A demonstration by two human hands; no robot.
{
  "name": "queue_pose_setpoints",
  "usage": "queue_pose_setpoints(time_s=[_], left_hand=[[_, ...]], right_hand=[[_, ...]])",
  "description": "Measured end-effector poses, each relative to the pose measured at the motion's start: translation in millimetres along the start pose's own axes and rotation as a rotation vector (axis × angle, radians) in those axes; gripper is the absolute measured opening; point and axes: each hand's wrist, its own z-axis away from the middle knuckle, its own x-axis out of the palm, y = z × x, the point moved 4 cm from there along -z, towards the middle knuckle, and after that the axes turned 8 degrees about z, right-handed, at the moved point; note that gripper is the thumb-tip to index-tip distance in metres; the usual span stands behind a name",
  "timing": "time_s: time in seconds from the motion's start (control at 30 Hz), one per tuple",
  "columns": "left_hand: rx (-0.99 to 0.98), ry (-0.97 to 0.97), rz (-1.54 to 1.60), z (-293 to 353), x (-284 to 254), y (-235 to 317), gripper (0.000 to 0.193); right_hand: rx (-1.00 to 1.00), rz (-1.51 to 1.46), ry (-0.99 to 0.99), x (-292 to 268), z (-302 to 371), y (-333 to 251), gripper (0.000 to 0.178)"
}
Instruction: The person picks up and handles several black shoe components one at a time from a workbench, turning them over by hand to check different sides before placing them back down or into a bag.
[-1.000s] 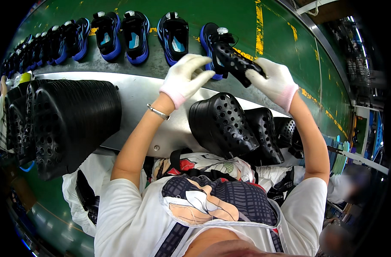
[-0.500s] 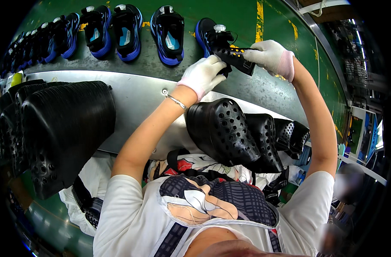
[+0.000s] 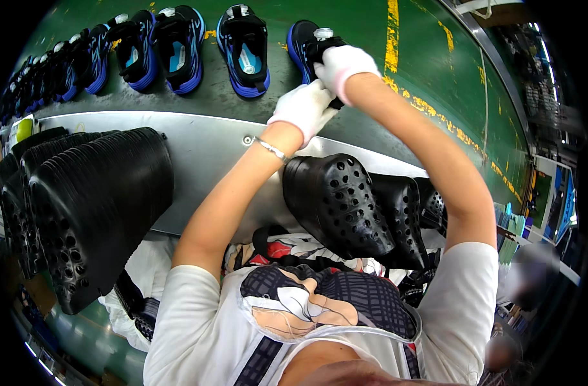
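A black and blue sneaker (image 3: 298,50) lies at the far middle, its toe pointing away from me. My left hand (image 3: 303,108), in a white glove, is closed round the sneaker's heel end. Over the shoe's opening sits my right hand (image 3: 347,67), also gloved, fingers curled down into it. The black perforated shoe insert seen in that hand earlier is hidden under the glove now. Nearer to me, black perforated plastic inserts (image 3: 338,199) lie nested below my left wrist.
More black and blue sneakers (image 3: 244,55) stand in a row on the green surface (image 3: 365,22), running off to the left. A silver metal ledge (image 3: 207,138) crosses in front of me. Large stacked black inserts (image 3: 107,193) sit at the left. Two blurred shapes are at lower right.
My right hand has moved left with the black insert, from beside the sneaker to over its opening. The sneakers have shifted slightly left. My left hand stays at the heel.
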Motion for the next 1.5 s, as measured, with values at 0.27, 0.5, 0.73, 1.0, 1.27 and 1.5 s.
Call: queue_pose_setpoints(time_s=[0.27, 0.5, 0.73, 1.0, 1.27, 1.5], left_hand=[[-0.138, -0.224, -0.027, -18.1, 5.1, -9.7, 0.031], [-0.141, -0.189, -0.056, -19.4, -0.1, -9.1, 0.034], [0.359, 0.233, -0.012, 16.0, -61.5, -1.1, 0.035], [-0.497, 0.375, -0.289, -12.5, -151.4, -170.8, 0.073], [-0.457, 0.159, -0.541, -73.0, -128.2, -215.2, 0.061], [-0.4, 0.268, -0.237, -56.7, -123.7, -184.9, 0.061]], right_hand=[[-0.026, -0.087, -0.12, 14.9, -16.9, 3.7, 0.031], [0.045, -0.104, 0.03, 20.3, -34.8, -5.4, 0.029], [-0.175, -0.315, 0.09, -32.9, 41.4, 21.4, 0.04], [0.398, -0.636, 0.453, 5.5, 247.4, 191.1, 0.034], [1.001, -0.495, 0.332, 148.2, 435.6, 284.1, 0.032], [0.82, -0.362, 0.413, 280.3, 406.7, 282.9, 0.061]])
